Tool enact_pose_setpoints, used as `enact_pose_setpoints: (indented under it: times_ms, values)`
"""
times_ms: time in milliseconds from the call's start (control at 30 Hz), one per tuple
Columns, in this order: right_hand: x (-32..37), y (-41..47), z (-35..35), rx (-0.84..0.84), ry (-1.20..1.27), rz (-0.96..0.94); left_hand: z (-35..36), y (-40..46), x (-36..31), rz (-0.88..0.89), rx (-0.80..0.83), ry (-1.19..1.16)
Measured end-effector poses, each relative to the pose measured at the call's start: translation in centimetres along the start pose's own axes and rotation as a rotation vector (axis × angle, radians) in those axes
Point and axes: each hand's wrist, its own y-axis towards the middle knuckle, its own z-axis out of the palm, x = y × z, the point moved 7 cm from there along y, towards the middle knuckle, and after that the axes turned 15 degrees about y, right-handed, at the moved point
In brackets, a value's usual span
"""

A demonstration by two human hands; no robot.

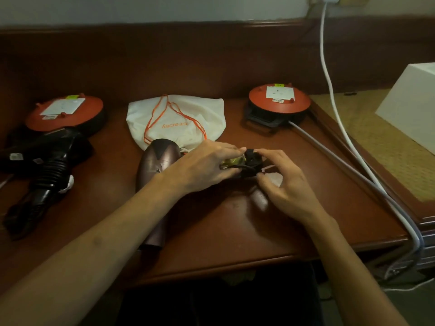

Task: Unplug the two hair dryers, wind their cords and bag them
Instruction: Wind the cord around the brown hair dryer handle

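Observation:
A mauve hair dryer (154, 165) lies on the wooden desk (211, 231), its handle toward me. My left hand (202, 164) grips a wound bundle of its black cord (249, 164), with a gold piece showing under the fingers. From the right, my right hand (286, 182) pinches the same bundle with thumb and fingertips. Behind them lies a white drawstring bag (186, 114) with orange strings, flat on the desk. At the left lies a black hair dryer (50, 161) with a ribbed hose-like part, untouched.
Two red cable reels with sockets stand at the back: one at the left (64, 112), one at the right (279, 100). Grey and white cables (348, 147) run from the right reel and the wall over the desk's right edge. A white box (409, 100) stands at the right.

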Motion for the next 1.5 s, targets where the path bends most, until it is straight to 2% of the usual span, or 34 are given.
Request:
enact_pose_setpoints:
  times_ms: [167,267,533,667,800,967,1167,1433,1500]
  values:
    - [0.5,0.1,0.5,0.029,-0.311,-0.148,0.2,0.1,-0.1,-0.009,0.023,0.05]
    - [0.3,0.2,1.0,0.097,-0.411,-0.149,0.3,0.1,-0.1,0.007,0.01,0.082]
    - [0.7,0.6,1.9,0.087,-0.549,-0.258,0.3,0.2,0.4,-0.059,-0.003,0.08]
    - [0.9,0.3,2.5,0.061,-0.795,-0.34,0.1,0.3,0.2,-0.071,-0.015,0.086]
    - [0.5,1.2,3.2,0.106,-0.972,-0.389,0.0,0.4,0.1,-0.086,-0.01,0.105]
    - [0.9,0.9,3.5,0.107,-1.113,-0.542,1.3,0.4,0.6,-0.173,0.123,0.139]
    - [0.9,1.3,3.3,0.128,-1.07,-0.581,2.4,0.5,1.3,-0.216,0.238,-0.019]
    - [1.4,2.1,2.4,0.107,-0.855,-0.569,3.0,0.7,1.5,-0.206,0.25,-0.052]
    - [0.9,2.0,1.9,0.057,-0.741,-0.499,3.0,0.9,1.5,-0.213,0.239,-0.087]
